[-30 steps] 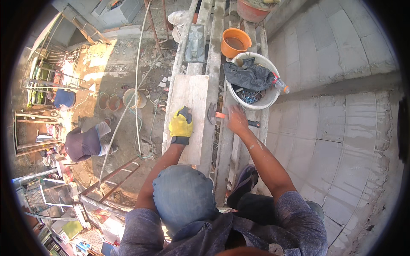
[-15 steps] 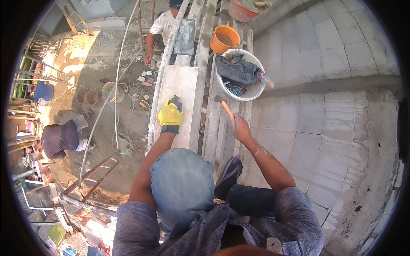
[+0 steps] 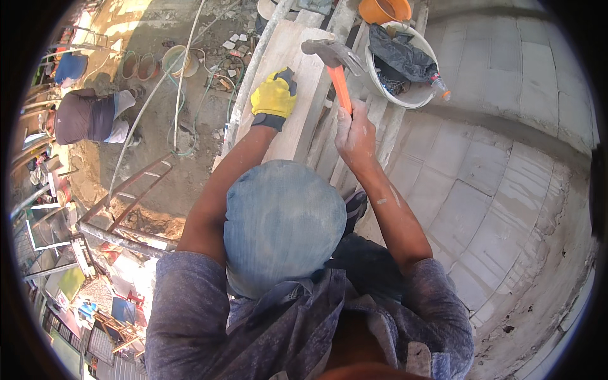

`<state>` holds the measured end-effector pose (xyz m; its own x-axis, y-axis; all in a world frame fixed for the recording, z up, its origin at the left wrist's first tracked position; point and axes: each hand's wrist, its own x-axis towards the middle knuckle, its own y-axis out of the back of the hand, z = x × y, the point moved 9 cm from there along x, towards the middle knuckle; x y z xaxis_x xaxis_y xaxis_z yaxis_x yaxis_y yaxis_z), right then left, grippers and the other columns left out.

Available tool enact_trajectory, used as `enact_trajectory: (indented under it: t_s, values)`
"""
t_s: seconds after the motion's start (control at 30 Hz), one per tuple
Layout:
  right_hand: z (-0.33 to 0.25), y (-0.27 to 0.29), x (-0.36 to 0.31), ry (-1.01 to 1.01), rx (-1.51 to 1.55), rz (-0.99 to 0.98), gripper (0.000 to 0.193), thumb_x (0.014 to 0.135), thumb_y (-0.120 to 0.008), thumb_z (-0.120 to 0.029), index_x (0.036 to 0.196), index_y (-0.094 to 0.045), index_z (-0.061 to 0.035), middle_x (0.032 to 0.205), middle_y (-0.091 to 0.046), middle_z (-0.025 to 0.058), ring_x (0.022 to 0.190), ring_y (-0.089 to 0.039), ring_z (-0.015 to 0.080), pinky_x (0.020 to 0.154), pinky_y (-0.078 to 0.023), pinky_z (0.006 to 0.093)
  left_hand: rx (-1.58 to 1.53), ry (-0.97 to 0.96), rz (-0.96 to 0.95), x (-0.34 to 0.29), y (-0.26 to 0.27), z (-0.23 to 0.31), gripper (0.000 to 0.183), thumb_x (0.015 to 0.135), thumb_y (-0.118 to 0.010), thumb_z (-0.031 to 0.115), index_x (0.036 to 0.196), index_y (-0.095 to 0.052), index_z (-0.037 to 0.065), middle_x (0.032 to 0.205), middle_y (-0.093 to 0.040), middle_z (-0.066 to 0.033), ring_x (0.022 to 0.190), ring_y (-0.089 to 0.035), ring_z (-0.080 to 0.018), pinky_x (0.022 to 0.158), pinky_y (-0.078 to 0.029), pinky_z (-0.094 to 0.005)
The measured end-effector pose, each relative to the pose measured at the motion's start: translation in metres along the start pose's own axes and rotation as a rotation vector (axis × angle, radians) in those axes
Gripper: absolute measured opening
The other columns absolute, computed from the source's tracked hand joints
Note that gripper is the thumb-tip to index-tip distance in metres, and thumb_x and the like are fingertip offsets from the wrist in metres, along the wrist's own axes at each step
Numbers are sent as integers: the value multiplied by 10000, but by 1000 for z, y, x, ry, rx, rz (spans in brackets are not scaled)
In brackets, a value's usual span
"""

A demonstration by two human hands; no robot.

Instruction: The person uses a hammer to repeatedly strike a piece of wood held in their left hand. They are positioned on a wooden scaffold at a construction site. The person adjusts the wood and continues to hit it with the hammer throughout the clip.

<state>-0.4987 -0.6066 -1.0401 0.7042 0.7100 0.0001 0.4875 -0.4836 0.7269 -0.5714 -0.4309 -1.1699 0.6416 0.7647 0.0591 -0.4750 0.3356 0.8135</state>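
Observation:
My right hand (image 3: 356,140) is bare and dusty, wrapped round the orange handle of a claw hammer (image 3: 339,85). The hammer is raised, its metal head above the right edge of a pale wooden board (image 3: 303,80). On that board rests my left hand (image 3: 273,98), in a yellow glove with dark fingertips. Its fingers are curled together toward the wood; what they pinch, if anything, is hidden. My bent knee in faded blue jeans (image 3: 285,221) is just below the board.
A white bucket (image 3: 418,101) with a dark bag and a plastic bottle stands right of the board, near an orange bucket (image 3: 385,9). A block wall (image 3: 462,209) closes the right side. Far below left, a person (image 3: 88,117) bends over near buckets, poles and rubble.
My right hand has lifted the hammer up and toward the board. The gloved left hand stays on the wood. The view has shifted, and the co-worker near the top has mostly left it.

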Motion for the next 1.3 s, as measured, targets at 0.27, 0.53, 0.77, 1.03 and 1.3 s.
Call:
enact_trajectory:
  t_s: [0.27, 0.53, 0.77, 1.03, 1.3]
  values:
    - [14, -20, 14, -50, -188, -161, 243, 1050, -511, -293, 1083, -474, -55, 801, -662, 239, 728, -655, 472, 634, -492, 565, -42, -5, -17, -1, -5, -3, 342, 902, -643, 304, 1201, -707, 152, 1169, -714, -143, 962, -704, -368, 818, -559, -479]
    - [44, -19, 14, -86, -257, -205, 234, 1048, -510, -275, 1073, -474, -45, 730, -656, 244, 700, -661, 474, 619, -501, 575, -46, -8, 1, 1, -3, -2, 334, 902, -636, 320, 1196, -702, 175, 1163, -716, -134, 949, -710, -362, 798, -563, -485]
    - [56, -41, 32, -103, -388, -383, 287, 1060, -463, -314, 1101, -469, -30, 749, -667, 273, 736, -665, 502, 667, -494, 618, 42, 19, -44, -1, -7, 3, 375, 893, -645, 326, 1233, -691, 174, 1177, -715, -126, 953, -709, -357, 802, -563, -484]
    - [55, -47, 31, -114, -377, -414, 301, 1067, -443, -331, 1094, -440, -31, 744, -654, 302, 744, -643, 537, 674, -479, 633, 333, -46, -29, -11, 3, -3, 337, 924, -574, 281, 1231, -634, 157, 1206, -668, -87, 963, -707, -332, 693, -564, -518]
    - [6, -10, 28, 23, -142, -129, 312, 1050, -501, -321, 1137, -499, -21, 724, -660, 229, 674, -669, 466, 627, -523, 549, 426, -111, -2, -13, 2, 3, 281, 906, -558, 180, 1176, -590, 111, 1019, -667, -101, 839, -717, -317, 592, -567, -491]
